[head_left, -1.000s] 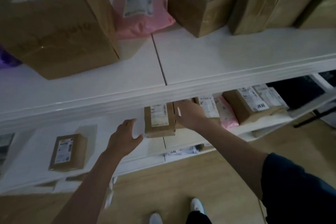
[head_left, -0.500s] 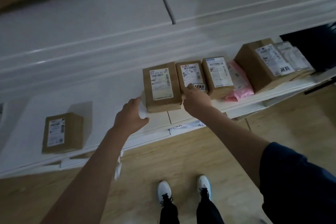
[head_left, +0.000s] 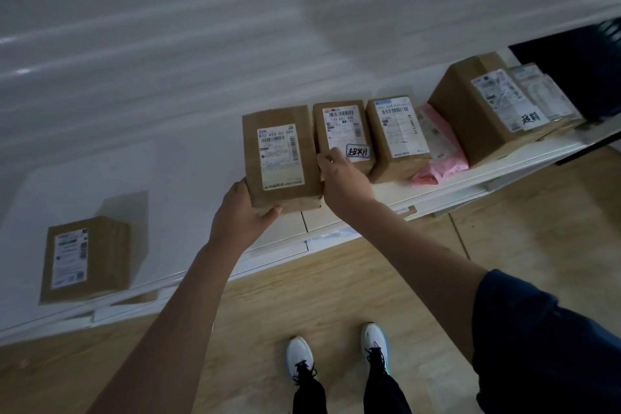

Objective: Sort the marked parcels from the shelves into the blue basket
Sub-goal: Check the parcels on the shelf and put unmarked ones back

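Near the middle of the frame I see both hands closed around a brown cardboard parcel [head_left: 281, 158] at the front edge of the white lower shelf [head_left: 188, 178]. The left hand [head_left: 239, 215] cups its lower left corner, thumb under the near end, fingers hidden behind the box. The right hand [head_left: 342, 178] presses against its right side, fingers pushed into the gap beside the next box. The parcel's long axis runs from the lower edge of the frame toward the top, its printed label facing up at the camera. Just to its right stands a marked parcel [head_left: 342, 131] bearing a handwritten sticker, then a third box [head_left: 396, 138], a pink mailer [head_left: 440, 151] and a larger box [head_left: 487, 107] at the right of the frame. A lone box [head_left: 85, 259] sits at lower left. White shoes [head_left: 336, 356] stand on the wooden floor [head_left: 537, 228].
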